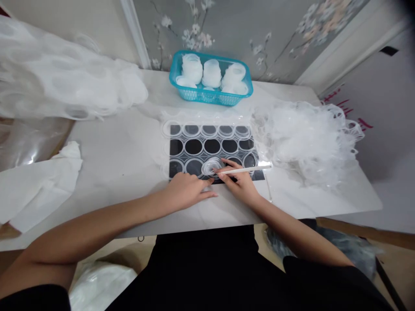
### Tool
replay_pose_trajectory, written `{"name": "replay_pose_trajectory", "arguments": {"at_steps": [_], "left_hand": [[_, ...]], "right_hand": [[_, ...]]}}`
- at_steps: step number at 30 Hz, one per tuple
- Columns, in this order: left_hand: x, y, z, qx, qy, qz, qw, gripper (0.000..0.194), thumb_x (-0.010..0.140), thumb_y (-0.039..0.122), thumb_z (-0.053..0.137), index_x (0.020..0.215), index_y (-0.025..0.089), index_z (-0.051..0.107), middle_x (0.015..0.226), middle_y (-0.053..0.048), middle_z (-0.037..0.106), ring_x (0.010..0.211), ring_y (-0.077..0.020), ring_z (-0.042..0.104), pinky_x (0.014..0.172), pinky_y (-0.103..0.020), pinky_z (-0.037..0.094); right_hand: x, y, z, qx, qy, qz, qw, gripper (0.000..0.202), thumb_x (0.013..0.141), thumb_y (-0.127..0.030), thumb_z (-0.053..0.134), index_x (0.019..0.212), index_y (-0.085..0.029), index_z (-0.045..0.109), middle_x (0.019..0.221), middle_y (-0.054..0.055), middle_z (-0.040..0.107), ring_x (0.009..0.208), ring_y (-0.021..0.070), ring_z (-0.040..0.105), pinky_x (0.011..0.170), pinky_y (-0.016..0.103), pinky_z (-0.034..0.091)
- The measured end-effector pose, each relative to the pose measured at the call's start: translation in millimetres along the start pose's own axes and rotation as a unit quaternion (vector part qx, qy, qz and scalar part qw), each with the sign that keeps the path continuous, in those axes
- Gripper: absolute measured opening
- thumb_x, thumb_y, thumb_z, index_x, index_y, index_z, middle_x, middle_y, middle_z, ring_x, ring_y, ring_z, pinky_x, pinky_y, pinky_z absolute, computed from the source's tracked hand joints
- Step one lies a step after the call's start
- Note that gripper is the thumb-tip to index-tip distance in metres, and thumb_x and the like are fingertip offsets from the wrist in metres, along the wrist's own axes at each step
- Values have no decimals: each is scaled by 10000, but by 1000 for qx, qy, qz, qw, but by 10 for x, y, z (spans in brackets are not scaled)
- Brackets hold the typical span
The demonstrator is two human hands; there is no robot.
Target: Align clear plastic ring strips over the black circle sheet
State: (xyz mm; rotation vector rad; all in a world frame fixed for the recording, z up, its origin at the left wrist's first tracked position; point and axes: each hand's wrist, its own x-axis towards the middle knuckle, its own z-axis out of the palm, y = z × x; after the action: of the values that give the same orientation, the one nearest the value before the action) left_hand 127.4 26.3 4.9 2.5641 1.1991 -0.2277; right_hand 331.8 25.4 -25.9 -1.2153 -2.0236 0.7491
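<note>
A clear plastic sheet with rows of round cut-outs lies over a black mat (193, 147) on the table. On its front row sits a small pile of translucent white discs (212, 166). My left hand (188, 190) rests at the mat's front edge, index finger stretched to the pile and thumb apart from it; it holds nothing visible. My right hand (241, 185) pinches a thin white stick (249, 169) near its left end, whose tip meets the pile. What kind of tool the stick is, I cannot make out.
Behind the mat stands a blue plastic basket (210, 98) with several stacks of white discs. A heap of clear cut-out plastic scrap (304, 142) lies at the right. White perforated sheets (71, 82) are piled at the back left, with crumpled white paper (42, 185) nearer. The table (116, 147) meets a wall behind.
</note>
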Motion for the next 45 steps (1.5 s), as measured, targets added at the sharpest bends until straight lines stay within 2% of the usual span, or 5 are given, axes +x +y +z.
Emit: {"name": "replay_pose_trajectory", "arguments": {"at_steps": [12, 19, 26, 33, 45], "left_hand": [[58, -74, -114, -101, -17, -2, 995, 501, 892, 609, 323, 970, 302, 711, 791, -44, 714, 731, -223, 659, 554, -267, 364], [-27, -61, -49, -80, 18, 2, 997, 494, 900, 585, 344, 1242, 323, 584, 820, -54, 722, 766, -242, 669, 592, -292, 404], [-406, -56, 31, 80, 44, 13, 996, 654, 899, 614, 308, 1390, 196, 415, 688, -102, 700, 599, -250, 656, 537, -295, 419], [-431, -214, 150, 96, 48, 17, 994, 712, 891, 648, 252, 1376, 162, 441, 655, -109, 692, 567, -264, 648, 484, -291, 387], [-335, -331, 58, -44, 54, -25, 997, 419, 895, 573, 382, 1127, 358, 656, 716, -29, 707, 624, -197, 627, 515, -248, 311]], "right_hand": [[1, -106, -13, -249, -20, -111, 962, 204, 871, -203, 541, 1012, -295, 656, 1095, 22, 697, 1249, 284, 459, 1070, 515, 275], [646, -118, -448, -199, 272, -18, 941, 295, 952, -279, 367, 951, -224, 657, 1005, 70, 684, 1012, 259, 577, 938, 471, 413], [325, -193, 266, -18, -43, -93, 995, 200, 912, -286, 500, 951, -245, 691, 971, 20, 725, 1193, 245, 524, 993, 435, 431], [240, -133, 339, 10, -42, -52, 998, 166, 891, -266, 546, 951, -241, 699, 1000, 14, 728, 1214, 245, 515, 1010, 452, 418], [210, -157, 344, -25, -47, -62, 997, 161, 898, -275, 538, 953, -240, 685, 993, 17, 729, 1229, 254, 500, 1018, 478, 390]]}}
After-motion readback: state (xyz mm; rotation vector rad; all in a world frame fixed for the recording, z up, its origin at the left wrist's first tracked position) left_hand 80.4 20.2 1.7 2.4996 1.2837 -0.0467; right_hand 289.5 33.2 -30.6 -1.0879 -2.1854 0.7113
